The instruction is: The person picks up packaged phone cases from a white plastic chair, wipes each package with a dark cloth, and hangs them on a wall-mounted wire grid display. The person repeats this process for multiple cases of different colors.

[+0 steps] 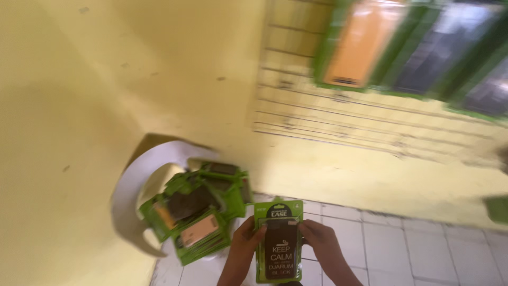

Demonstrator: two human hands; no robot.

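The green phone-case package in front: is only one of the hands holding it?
No, the left hand grips its left edge and the right hand its right edge, so both hold the green package.

A glossy green plastic packet (279,241) is held by both hands. More glossy packets (198,217) are heaped on a smooth white plastic chair (132,185). Matt yellow paint covers the wall (132,79); the floor tiles (413,249) look smooth and glazed.
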